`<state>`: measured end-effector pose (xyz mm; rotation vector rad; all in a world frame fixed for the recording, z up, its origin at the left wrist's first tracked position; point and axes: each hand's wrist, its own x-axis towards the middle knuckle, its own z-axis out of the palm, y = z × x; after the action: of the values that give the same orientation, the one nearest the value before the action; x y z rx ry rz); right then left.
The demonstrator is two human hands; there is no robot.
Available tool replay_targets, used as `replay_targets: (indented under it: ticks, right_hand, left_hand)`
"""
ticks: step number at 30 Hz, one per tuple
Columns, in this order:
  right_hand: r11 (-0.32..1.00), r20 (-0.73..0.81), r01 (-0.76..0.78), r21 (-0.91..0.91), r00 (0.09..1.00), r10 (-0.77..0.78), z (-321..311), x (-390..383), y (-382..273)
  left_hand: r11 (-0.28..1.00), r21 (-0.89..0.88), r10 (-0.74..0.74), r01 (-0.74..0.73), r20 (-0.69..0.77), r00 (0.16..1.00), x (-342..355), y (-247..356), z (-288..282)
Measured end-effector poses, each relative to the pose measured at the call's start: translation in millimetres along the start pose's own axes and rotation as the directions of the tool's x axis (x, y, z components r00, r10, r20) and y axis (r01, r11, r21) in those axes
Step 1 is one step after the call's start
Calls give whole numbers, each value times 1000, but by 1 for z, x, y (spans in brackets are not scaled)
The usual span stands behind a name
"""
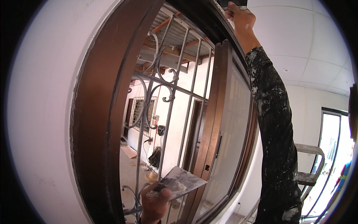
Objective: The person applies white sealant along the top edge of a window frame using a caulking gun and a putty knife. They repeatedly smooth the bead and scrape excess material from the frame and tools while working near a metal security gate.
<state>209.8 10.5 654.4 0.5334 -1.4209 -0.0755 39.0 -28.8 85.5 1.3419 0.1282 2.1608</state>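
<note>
From the head view, my left hand [156, 203] has its grip pinched on one flat putty trowel [178, 182], smeared grey-white, low against the grey iron window grille [164, 93]. My right hand [240, 16], in a paint-spattered dark sleeve [274, 123], is raised to the top of the brown window frame [100, 112], its grip pressed on one dark tool [233, 3] cut off by the picture's upper edge. One brown sliding sash [220, 123] stands between my arms, and a ladder [309, 164] stands behind on the right.
</note>
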Motion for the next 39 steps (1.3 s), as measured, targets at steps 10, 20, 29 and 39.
replay_targets:
  ticks: [10,20,29,39]
  right_hand:
    - [980,-216,-170,-102,965,145,-52,-9,28]
    - [950,-234,-266,-162,946,225,-122,-59,28]
    - [998,-20,-17,-64,1000,16,-38,-16,-8]
    - [1000,-5,26,-3,1000,-26,5,5,3]
  left_hand:
    - [997,-79,12,-10,23,1000,-1,5,9]
    - [985,-173,5,-5,3,1000,7,-2,3]
    - [763,520,340,-384,182,923,11,17,24]
    - [910,336,218,-245,116,969,8,11,15]
